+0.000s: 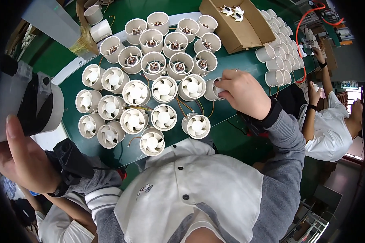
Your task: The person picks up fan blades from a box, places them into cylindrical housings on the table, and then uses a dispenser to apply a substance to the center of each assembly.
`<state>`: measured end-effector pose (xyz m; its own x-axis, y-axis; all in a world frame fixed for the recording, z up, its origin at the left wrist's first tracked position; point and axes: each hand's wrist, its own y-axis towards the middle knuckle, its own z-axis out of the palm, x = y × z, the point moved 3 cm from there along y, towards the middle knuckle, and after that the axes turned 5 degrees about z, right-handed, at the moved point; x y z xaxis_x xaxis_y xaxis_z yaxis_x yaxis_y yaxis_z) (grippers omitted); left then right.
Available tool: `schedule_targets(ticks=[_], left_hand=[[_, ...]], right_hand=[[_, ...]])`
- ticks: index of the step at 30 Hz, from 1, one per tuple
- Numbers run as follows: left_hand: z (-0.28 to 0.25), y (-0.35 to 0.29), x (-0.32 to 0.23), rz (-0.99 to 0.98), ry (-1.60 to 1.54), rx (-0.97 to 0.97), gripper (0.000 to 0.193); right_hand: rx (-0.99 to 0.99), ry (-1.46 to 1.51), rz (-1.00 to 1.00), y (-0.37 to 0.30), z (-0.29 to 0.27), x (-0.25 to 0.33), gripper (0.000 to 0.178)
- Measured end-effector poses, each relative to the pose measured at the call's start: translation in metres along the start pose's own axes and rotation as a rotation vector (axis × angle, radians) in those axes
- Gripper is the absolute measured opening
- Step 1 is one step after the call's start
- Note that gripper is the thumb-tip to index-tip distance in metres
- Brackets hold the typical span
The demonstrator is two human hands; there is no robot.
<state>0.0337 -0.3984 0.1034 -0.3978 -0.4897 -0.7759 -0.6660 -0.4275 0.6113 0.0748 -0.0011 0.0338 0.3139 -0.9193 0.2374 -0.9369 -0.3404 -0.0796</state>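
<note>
My right hand (245, 91) is closed at the open mouth of a white fan housing (210, 90) near the front edge of the table, its fingertips at the rim; what lies inside is partly hidden. My left hand (26, 164) is raised at the far left, one finger pointing up in front of a large white and grey round object with a black band (52, 105). Its other fingers are hidden, so whether it grips cannot be told. Between my hands stand several white fans with blades fitted (164, 89). Behind them are housings with bare motor cores (154, 65).
Loose fan blades (232, 13) lie in a cardboard box (247, 34) at the back. Stacked white housings (275, 62) stand to its right. Thin wires trail among fans on the green table (79, 139). A co-worker (328, 125) sits at right, another person (63, 214) at lower left.
</note>
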Motion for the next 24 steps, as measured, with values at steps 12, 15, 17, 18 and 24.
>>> schedule_targets(ticks=[12, 15, 17, 18, 24], left_hand=[[0.009, -0.001, -0.003, 0.137, -0.086, 0.154, 0.022], [0.013, -0.001, -0.006, 0.179, -0.104, 0.188, 0.024], [0.016, -0.001, -0.007, 0.208, -0.121, 0.211, 0.025], [0.017, -0.001, -0.008, 0.222, -0.128, 0.221, 0.025], [0.043, -0.009, -0.047, 0.221, -0.255, 0.287, 0.035]], right_hand=[[0.133, -0.059, -0.024, 0.003, 0.006, -0.010, 0.009], [0.075, -0.119, -0.019, 0.000, 0.009, -0.006, 0.009], [0.042, -0.153, -0.014, -0.002, 0.009, -0.006, 0.009], [0.026, -0.118, -0.025, -0.002, 0.009, -0.007, 0.010], [0.075, 0.112, -0.082, 0.013, -0.014, -0.003, 0.014]])
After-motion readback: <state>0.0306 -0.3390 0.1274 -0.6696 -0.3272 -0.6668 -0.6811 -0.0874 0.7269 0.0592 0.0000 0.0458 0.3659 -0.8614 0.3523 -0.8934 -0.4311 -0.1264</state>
